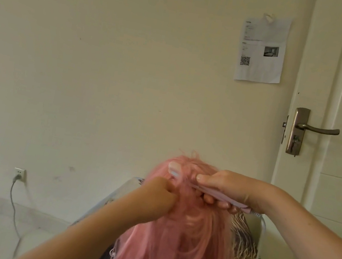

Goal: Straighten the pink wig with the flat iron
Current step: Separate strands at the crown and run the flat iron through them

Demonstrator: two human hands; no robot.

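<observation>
A long pink wig [183,243] stands upright at the bottom centre, its hair hanging down toward me. My right hand [230,190] grips a slim pink flat iron [217,196] lying across the wig's crown, its tip [174,169] pointing left among the top strands. My left hand [159,197] is closed on a lock of pink hair just below the iron's tip, on the wig's left side. Whatever the wig stands on is hidden by the hair.
The iron's white cord [258,250] drops down at the right. A brown-and-cream patterned cloth [243,248] lies under the wig. A wall socket [19,174] with a grey cable is at lower left. A door with a metal handle [315,129] stands at right.
</observation>
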